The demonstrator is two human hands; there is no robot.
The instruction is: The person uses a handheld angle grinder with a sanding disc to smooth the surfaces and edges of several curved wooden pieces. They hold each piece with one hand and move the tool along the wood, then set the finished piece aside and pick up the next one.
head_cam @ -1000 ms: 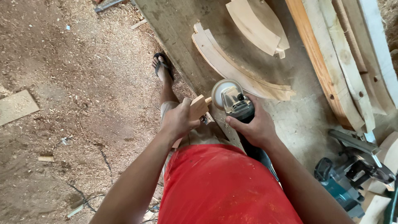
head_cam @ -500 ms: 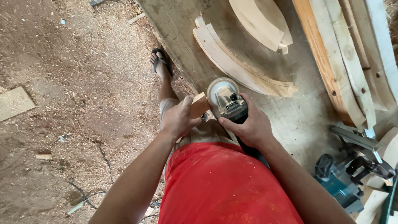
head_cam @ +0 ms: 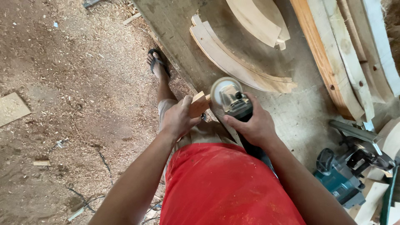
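My left hand (head_cam: 178,118) grips a small wooden block (head_cam: 200,103) and holds it against the round disc of an angle grinder (head_cam: 228,98). My right hand (head_cam: 253,123) is wrapped around the grinder's dark body, just right of the block. Both hands work at the near edge of a grey workbench (head_cam: 291,112), above my red shirt. My foot in a dark sandal (head_cam: 157,64) stands on the sawdust floor beside the bench.
Curved wooden pieces (head_cam: 233,62) lie on the bench, and long planks (head_cam: 341,58) run along its right side. A teal power tool (head_cam: 343,175) sits at lower right. A flat wood scrap (head_cam: 12,109) and cables lie on the sawdust floor at left.
The block and grinder stay pressed together in my hands. The view has drifted slightly, so the hands sit a little lower and further right in the frame.
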